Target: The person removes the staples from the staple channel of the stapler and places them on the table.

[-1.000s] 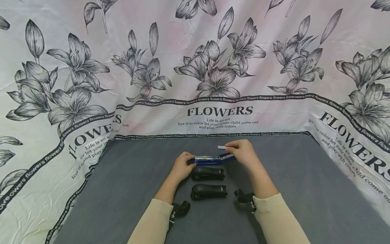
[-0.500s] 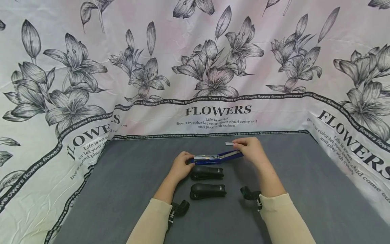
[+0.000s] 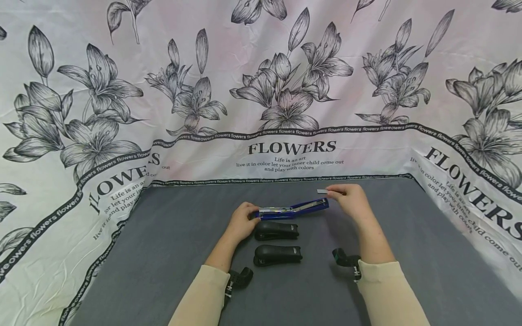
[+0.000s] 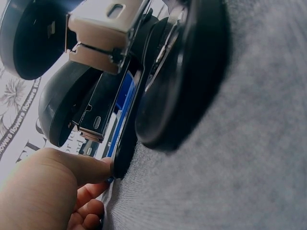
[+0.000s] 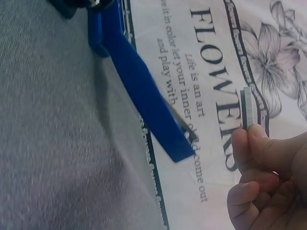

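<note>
Over the grey table (image 3: 163,262), the right hand (image 3: 348,199) pinches a staple strip (image 5: 248,108); the left hand (image 3: 243,222) grips the unfolded blue stapler's (image 3: 281,217) end!

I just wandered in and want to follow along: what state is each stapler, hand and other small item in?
Blue stapler: opened out, its upper half swung back and slanting upward
Farther black stapler: on its base, top folded over
Nearer black stapler: likewise
Staple strip: in one piece, held up
Left hand: gripping the blue stapler's end
Right hand: pinching the staple strip
</note>
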A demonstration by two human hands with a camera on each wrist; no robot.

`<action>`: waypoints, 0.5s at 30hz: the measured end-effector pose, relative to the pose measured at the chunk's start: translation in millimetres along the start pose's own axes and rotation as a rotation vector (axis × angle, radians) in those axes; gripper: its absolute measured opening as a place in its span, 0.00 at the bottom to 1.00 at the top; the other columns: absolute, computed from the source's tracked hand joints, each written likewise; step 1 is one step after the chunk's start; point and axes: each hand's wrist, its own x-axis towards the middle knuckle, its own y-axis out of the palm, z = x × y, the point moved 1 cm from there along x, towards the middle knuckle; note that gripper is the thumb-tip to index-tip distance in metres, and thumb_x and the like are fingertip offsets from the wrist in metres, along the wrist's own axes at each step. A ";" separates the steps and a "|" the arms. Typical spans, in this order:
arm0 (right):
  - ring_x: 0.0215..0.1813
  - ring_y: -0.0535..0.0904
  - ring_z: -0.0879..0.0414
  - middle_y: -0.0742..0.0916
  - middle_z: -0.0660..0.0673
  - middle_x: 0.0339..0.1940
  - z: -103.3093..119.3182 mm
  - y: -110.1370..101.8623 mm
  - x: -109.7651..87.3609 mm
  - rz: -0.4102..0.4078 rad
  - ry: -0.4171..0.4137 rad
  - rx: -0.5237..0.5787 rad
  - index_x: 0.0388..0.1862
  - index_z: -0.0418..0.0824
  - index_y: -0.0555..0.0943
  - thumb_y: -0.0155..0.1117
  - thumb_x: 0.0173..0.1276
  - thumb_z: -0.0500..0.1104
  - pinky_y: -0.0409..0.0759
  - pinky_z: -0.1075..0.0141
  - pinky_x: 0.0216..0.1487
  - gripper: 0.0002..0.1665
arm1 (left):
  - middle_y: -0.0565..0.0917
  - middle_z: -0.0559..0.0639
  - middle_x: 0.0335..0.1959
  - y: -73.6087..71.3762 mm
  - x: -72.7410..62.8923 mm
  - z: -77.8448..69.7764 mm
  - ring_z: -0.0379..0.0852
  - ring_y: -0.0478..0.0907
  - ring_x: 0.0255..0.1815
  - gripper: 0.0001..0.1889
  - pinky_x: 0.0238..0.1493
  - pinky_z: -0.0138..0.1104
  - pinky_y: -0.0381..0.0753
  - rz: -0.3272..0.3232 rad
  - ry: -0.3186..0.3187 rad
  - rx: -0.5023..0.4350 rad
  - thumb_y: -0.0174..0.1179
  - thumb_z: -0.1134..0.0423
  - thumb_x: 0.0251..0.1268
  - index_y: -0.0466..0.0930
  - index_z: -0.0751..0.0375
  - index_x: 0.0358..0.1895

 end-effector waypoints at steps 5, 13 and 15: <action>0.58 0.81 0.38 0.87 0.33 0.54 -11.6 -5.2 -0.5 -0.019 0.026 0.005 0.61 0.33 0.84 0.58 0.81 0.42 0.76 0.44 0.56 0.18 | 0.80 0.53 0.51 0.2 0.0 -0.2 0.46 0.73 0.41 0.16 0.44 0.41 0.73 -0.011 -0.002 -0.004 0.68 0.68 0.67 0.85 0.67 0.56; 0.59 0.80 0.37 0.85 0.30 0.58 -30.1 -13.2 -2.7 -0.036 0.051 -0.010 0.61 0.32 0.84 0.59 0.80 0.44 0.76 0.43 0.55 0.20 | 0.80 0.53 0.52 -0.6 -0.7 -1.5 0.46 0.73 0.41 0.17 0.44 0.41 0.73 -0.009 -0.005 -0.011 0.69 0.68 0.66 0.85 0.67 0.57; 0.60 0.79 0.35 0.84 0.29 0.59 -35.2 -14.7 -2.8 -0.036 0.058 -0.017 0.61 0.32 0.83 0.59 0.80 0.44 0.75 0.41 0.56 0.20 | 0.80 0.53 0.52 -0.2 -0.3 -1.4 0.46 0.73 0.42 0.17 0.45 0.41 0.74 -0.012 -0.006 -0.011 0.69 0.68 0.67 0.85 0.67 0.57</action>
